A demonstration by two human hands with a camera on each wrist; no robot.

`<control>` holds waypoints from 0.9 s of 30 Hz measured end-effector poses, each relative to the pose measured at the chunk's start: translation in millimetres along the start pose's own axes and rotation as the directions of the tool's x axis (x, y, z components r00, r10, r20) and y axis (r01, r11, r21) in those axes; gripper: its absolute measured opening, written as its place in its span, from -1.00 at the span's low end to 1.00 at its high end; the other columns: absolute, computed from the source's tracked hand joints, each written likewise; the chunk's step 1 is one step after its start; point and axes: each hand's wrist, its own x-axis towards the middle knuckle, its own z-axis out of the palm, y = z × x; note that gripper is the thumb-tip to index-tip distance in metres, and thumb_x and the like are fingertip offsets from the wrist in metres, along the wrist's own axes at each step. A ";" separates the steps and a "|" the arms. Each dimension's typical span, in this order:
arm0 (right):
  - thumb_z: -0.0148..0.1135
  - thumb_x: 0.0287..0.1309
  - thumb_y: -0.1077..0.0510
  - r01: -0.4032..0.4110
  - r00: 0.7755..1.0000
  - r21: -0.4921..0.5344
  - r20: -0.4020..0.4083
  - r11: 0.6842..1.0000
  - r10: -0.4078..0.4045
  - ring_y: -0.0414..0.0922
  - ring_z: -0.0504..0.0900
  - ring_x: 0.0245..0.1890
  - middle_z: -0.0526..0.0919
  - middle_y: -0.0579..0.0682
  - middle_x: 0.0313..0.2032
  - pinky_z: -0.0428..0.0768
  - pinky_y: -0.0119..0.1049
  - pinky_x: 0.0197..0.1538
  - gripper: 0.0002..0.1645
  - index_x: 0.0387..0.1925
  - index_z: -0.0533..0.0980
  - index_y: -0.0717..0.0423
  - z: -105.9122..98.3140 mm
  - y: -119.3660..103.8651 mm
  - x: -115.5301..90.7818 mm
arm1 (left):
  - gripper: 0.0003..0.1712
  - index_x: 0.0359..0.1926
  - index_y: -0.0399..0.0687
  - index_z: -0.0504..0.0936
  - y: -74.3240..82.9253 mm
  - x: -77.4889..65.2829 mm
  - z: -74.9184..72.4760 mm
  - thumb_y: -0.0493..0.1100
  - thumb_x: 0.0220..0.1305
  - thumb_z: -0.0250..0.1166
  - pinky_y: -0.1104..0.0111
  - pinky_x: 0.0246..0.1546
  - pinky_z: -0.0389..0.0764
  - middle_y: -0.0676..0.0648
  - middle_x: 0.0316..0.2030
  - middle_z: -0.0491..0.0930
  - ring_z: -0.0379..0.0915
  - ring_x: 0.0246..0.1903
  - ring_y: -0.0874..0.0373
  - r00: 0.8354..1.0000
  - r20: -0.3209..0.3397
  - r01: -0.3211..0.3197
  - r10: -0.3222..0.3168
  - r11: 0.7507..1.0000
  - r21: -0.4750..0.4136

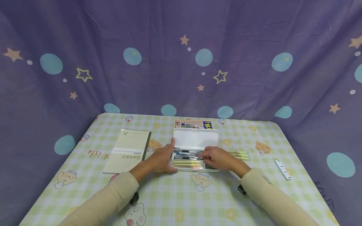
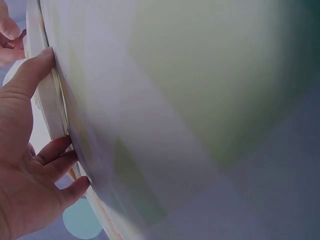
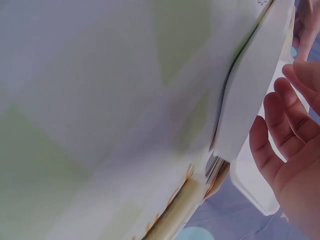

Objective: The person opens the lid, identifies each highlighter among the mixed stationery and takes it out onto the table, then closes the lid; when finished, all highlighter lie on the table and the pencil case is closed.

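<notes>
A white pencil case (image 1: 195, 170) lies open in the middle of the table, its lid (image 1: 196, 138) raised at the back. Inside are clear pens with dark grips (image 1: 185, 153) and, nearer me, a clear pack of yellowish sticks (image 1: 186, 164) with coloured tips. My left hand (image 1: 161, 158) rests along the case's left side, thumb spread at the near corner; in the left wrist view its fingertips (image 2: 76, 187) touch the edge. My right hand (image 1: 218, 158) hovers over the right part, fingertips by the pen ends. The right wrist view shows loosely bent fingers (image 3: 282, 125), with nothing visible between them.
Left of the case lies a cream notebook (image 1: 127, 150) with a dark spine. A printed booklet (image 1: 195, 123) sits behind the lid. Past my right hand is a bundle of yellowish sticks (image 1: 241, 155), and farther right a pale blue-and-white strip (image 1: 282, 169). A purple curtain (image 1: 169, 88) hangs behind.
</notes>
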 end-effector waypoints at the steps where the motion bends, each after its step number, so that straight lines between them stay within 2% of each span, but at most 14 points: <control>1: 0.27 0.36 0.17 0.006 1.000 -0.002 0.004 1.000 -0.006 -0.33 0.48 -0.34 0.69 -0.13 -0.22 0.57 -0.36 -0.17 -0.67 0.11 0.68 0.00 0.1 -1.4 1.3 | 0.67 0.62 -0.26 -0.33 -0.2 -0.1 -0.2 0.35 -0.15 0.60 0.02 0.26 0.51 -0.32 0.34 0.41 0.55 0.14 -0.20 1.000 0.000 0.001 -0.001 1.000 0.000; 13: 0.26 0.39 0.09 0.044 0.998 -0.052 0.040 0.998 -0.042 -0.33 0.58 -0.27 0.71 -0.13 -0.15 0.64 -0.35 -0.11 -0.70 0.09 0.70 -0.05 5.5 -8.1 13.2 | 0.63 0.62 -0.27 -0.29 2.0 -2.3 -1.3 0.32 -0.12 0.61 0.04 0.28 0.51 -0.32 0.35 0.40 0.54 0.15 -0.21 1.000 -0.003 0.001 -0.001 1.000 -0.018; 22: 0.28 0.37 0.10 0.066 0.996 -0.075 0.061 0.995 -0.061 -0.37 0.49 -0.35 0.66 -0.17 -0.23 0.58 -0.42 -0.20 -0.72 0.06 0.70 -0.09 8.4 -8.9 16.2 | 0.63 0.61 -0.30 -0.27 2.5 -2.1 -1.8 0.32 -0.12 0.61 0.03 0.22 0.53 -0.31 0.30 0.44 0.56 0.09 -0.17 1.000 -0.006 -0.011 0.011 1.000 -0.014; 27: 0.29 0.36 0.15 0.097 0.995 -0.080 0.041 0.992 -0.093 -0.37 0.45 -0.40 0.64 -0.15 -0.27 0.54 -0.43 -0.27 -0.72 0.05 0.71 -0.04 9.8 -7.7 15.9 | 0.63 0.62 -0.28 -0.28 2.0 -2.2 -0.4 0.33 -0.13 0.60 0.04 0.25 0.52 -0.31 0.30 0.44 0.54 0.11 -0.16 1.000 -0.009 -0.007 0.007 1.000 -0.005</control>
